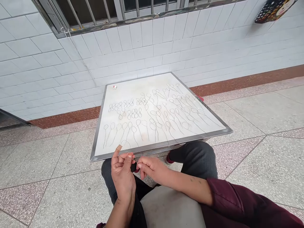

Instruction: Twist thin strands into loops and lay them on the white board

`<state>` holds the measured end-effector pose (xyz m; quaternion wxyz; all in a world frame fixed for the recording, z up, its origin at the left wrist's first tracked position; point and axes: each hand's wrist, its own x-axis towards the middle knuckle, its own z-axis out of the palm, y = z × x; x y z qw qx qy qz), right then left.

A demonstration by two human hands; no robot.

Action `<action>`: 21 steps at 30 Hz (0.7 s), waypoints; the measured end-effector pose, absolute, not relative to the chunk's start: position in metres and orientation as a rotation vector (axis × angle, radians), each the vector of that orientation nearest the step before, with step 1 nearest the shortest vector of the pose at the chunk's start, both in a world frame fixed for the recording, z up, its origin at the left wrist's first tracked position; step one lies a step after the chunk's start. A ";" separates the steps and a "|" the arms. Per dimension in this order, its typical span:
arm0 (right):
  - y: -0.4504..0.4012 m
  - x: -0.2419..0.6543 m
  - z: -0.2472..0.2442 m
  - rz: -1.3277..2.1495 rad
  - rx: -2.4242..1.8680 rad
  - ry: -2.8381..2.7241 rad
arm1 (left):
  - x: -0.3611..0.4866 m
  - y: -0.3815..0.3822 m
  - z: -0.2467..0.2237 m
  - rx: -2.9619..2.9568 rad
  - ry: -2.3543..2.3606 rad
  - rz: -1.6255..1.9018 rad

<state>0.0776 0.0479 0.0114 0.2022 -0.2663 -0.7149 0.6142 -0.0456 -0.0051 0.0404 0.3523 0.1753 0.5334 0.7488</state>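
My left hand (pixel 123 171) is raised at the table's front edge, thumb and fingertips pinched on a thin wire, the index finger sticking up. My right hand (pixel 149 167) is just to its right, thumb and curled fingers closed on the same thin wire (pixel 134 160), which shows between the two hands. A faint wire loop (pixel 125 142) rises near my left fingertips. On the white tabletop (pixel 133 88) lie many looped wires with long tails (pixel 134 129), and rows of figure-eight wire pieces (pixel 134 113) sit at the left middle.
A small red and white object (pixel 115 87) sits at the table's far left corner. The metal table rim (pixel 152 146) runs in front of my knees. Behind stands a white tiled wall (pixel 142 44) with a barred window; a patterned bag (pixel 270 12) hangs at upper right.
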 end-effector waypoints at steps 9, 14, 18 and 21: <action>0.034 0.073 0.005 1.407 -0.660 -2.420 | -0.072 -0.007 0.027 0.412 1.439 2.057; 0.031 0.085 -0.008 1.556 -0.638 -2.575 | -0.122 -0.003 0.017 0.483 1.664 2.102; 0.049 0.104 -0.029 1.525 -0.874 -2.468 | -0.194 0.018 0.010 0.558 1.882 1.975; 0.071 0.125 -0.053 1.281 -1.028 -2.387 | -0.242 0.041 0.001 0.637 2.046 1.764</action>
